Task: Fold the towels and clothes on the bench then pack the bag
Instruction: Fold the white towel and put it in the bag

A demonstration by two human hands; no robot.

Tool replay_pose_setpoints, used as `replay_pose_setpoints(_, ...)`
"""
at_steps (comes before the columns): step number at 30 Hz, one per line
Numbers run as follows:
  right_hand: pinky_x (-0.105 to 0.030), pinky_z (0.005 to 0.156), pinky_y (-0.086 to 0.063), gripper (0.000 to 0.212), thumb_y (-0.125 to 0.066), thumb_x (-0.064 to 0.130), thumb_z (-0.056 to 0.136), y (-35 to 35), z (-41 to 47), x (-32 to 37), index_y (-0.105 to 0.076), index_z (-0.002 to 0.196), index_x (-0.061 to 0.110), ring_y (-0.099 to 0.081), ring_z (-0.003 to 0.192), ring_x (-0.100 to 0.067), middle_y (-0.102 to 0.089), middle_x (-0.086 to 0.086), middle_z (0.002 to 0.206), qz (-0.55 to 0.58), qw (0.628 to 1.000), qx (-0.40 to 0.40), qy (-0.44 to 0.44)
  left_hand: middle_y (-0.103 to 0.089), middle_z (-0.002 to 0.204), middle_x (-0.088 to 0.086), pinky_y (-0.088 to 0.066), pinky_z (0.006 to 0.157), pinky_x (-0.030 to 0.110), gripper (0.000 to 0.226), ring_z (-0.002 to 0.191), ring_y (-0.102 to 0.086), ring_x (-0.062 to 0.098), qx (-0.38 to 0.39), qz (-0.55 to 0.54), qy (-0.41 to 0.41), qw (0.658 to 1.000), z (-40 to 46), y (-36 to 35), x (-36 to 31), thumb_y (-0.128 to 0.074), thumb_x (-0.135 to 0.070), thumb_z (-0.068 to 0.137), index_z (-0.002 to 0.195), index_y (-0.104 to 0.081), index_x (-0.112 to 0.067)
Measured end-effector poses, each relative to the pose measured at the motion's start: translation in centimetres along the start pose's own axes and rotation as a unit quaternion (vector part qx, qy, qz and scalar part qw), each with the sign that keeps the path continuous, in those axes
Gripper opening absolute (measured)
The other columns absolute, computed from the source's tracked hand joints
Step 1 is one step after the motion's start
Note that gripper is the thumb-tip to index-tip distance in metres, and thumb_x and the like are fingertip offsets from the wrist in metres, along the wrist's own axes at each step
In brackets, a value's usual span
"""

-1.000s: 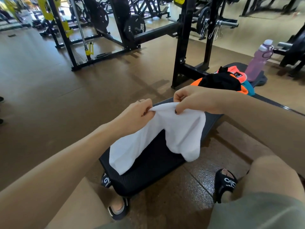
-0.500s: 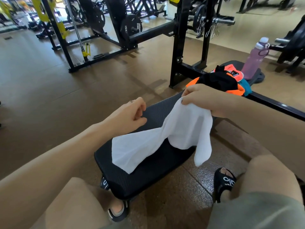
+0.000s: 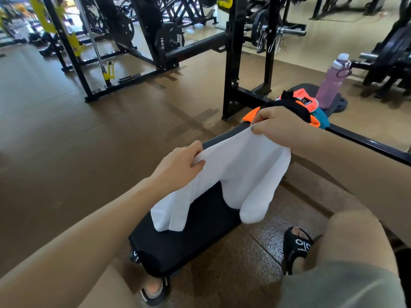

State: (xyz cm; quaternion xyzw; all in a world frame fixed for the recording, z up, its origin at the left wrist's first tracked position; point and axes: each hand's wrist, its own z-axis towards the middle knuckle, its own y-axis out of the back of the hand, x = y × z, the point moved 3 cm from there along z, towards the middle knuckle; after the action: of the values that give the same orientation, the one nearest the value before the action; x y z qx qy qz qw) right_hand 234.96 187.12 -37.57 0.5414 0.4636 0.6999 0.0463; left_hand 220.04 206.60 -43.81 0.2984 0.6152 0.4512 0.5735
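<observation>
- Both hands pinch the top edge of a white towel (image 3: pixel 235 172): the left hand (image 3: pixel 180 167) grips one end between thumb and fingers, and the right hand (image 3: pixel 282 125) grips the other end, a little farther out along the black bench (image 3: pixel 195 241).
- Between the two grips the cloth sags; below them it hangs in two uneven lobes, the nearer one resting on the bench pad, the other dangling past the pad's right side toward the floor.
- Beyond the right hand, farther along the bench, lies a heap of clothes (image 3: pixel 295 107) in black, orange and teal, unfolded as far as I can tell.
- Past that heap stands a purple water bottle (image 3: pixel 331 83); no bag is clearly in view from here.
- My read: this is the first fold of the towel, with the edge only just taken up.
- Next, I'd judge, the hands should draw apart to pull the edge taut, lift the dangling lobe clear, then lay the towel flat and double it over.
</observation>
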Motion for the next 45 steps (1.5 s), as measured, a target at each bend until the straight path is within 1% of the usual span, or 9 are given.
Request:
replay_pose_setpoints(4, -0.022, 0.062, -0.041, 0.013, -0.052, 0.011, 0.095, -0.3, 0.5, -1.8, -0.061, 0.091, 0.021, -0.053, 0.084, -0.02, -0.053, 0.004, 0.08, 0.007, 0.997, -0.007, -0.08, -0.054, 0.069, 0.005, -0.038, 0.051, 0.04, 0.01, 0.054, -0.046, 0.024, -0.002, 0.045, 0.034, 0.998, -0.1, 1.1, 0.9, -0.037, -0.017, 0.103, 0.096, -0.038, -0.024)
replay_pose_setpoints(8, -0.023, 0.042, -0.033, 0.025, -0.045, 0.005, 0.095, -3.3, -0.9, -1.3, -0.045, 0.073, 0.017, -0.038, 0.048, -0.013, -0.039, -0.001, 0.064, 0.104, 0.977, 0.071, -0.17, -0.047, 0.063, 0.007, -0.034, 0.051, 0.039, 0.021, 0.053, -0.036, 0.019, -0.003, -0.093, 0.05, 0.994, -0.2, 1.0, -1.2, -0.032, -0.03, 0.107, 0.092, -0.038, -0.017)
replay_pose_setpoints(11, -0.019, 0.034, -0.031, 0.017, -0.038, 0.0, 0.093, -6.2, -2.6, -0.2, -0.05, 0.083, 0.007, -0.04, 0.032, -0.016, -0.042, -0.007, 0.052, 0.184, 0.965, 0.076, -0.172, -0.04, 0.065, 0.004, -0.031, 0.052, 0.035, 0.019, 0.057, -0.029, 0.016, -0.006, -0.139, 0.027, 0.99, -0.4, 0.3, -4.0, -0.036, -0.023, 0.105, 0.091, -0.034, -0.01)
replay_pose_setpoints(16, -0.042, 0.056, -0.062, 0.021, -0.037, 0.008, 0.099, -8.2, -3.1, 0.5, -0.053, 0.113, 0.006, -0.071, 0.06, -0.029, -0.067, -0.017, 0.08, 0.242, 0.957, 0.047, -0.151, -0.043, 0.071, 0.006, -0.033, 0.055, 0.029, 0.011, 0.063, -0.031, 0.013, -0.029, -0.113, -0.041, 0.992, -0.5, 0.2, -6.2, -0.037, 0.0, 0.095, 0.097, -0.043, -0.01)
replay_pose_setpoints(20, -0.051, 0.068, -0.063, 0.028, -0.037, 0.005, 0.097, -9.0, -3.3, 0.6, -0.05, 0.121, 0.006, -0.074, 0.075, -0.039, -0.069, -0.022, 0.091, 0.34, 0.921, 0.061, -0.182, -0.054, 0.083, -0.01, -0.042, 0.067, 0.03, 0.009, 0.077, -0.052, 0.011, -0.04, -0.062, -0.007, 0.997, -0.5, 0.1, -5.5, -0.055, -0.022, 0.093, 0.084, -0.054, -0.023)
replay_pose_setpoints(23, -0.054, 0.082, -0.06, 0.024, -0.041, 0.012, 0.095, -9.1, -2.7, 0.6, -0.054, 0.115, 0.011, -0.071, 0.094, -0.038, -0.068, -0.019, 0.103, 0.301, 0.936, 0.037, -0.179, -0.052, 0.087, -0.012, -0.044, 0.061, 0.026, 0.031, 0.074, -0.054, 0.012, -0.069, 0.01, 0.0, 0.998, -0.7, 0.0, -5.5, -0.068, -0.048, 0.086, 0.087, -0.049, -0.025)
replay_pose_setpoints(30, -0.041, 0.078, -0.063, 0.018, -0.047, 0.02, 0.098, -8.3, -2.2, 1.8, -0.054, 0.113, 0.013, -0.074, 0.083, -0.026, -0.073, -0.01, 0.096, 0.192, 0.971, 0.067, -0.126, -0.054, 0.091, -0.003, -0.044, 0.066, 0.03, 0.023, 0.081, -0.052, 0.018, -0.056, -0.001, -0.072, 0.996, -0.6, 0.3, -5.4, -0.067, -0.024, 0.092, 0.087, -0.046, -0.016)
replay_pose_setpoints(39, -0.04, 0.078, -0.063, 0.046, -0.043, 0.044, 0.095, -6.2, -1.7, 2.5, -0.064, 0.084, 0.003, -0.077, 0.071, -0.027, -0.076, -0.016, 0.074, 0.115, 0.965, 0.173, -0.158, -0.049, 0.095, -0.008, -0.054, 0.075, 0.038, 0.025, 0.084, -0.058, 0.018, 0.033, 0.054, -0.117, 0.991, -0.5, -0.1, -6.5, -0.062, -0.014, 0.088, 0.103, -0.044, -0.021)
replay_pose_setpoints(45, -0.033, 0.062, -0.064, 0.022, -0.043, 0.005, 0.093, -4.7, -0.1, 1.3, -0.064, 0.1, 0.003, -0.073, 0.062, -0.02, -0.072, -0.012, 0.073, -0.032, 0.988, 0.137, -0.065, -0.045, 0.107, -0.008, -0.043, 0.07, 0.027, 0.029, 0.08, -0.048, 0.014, 0.045, 0.065, -0.107, 0.991, -2.0, 0.7, -6.1, -0.056, -0.011, 0.089, 0.115, -0.049, -0.021)
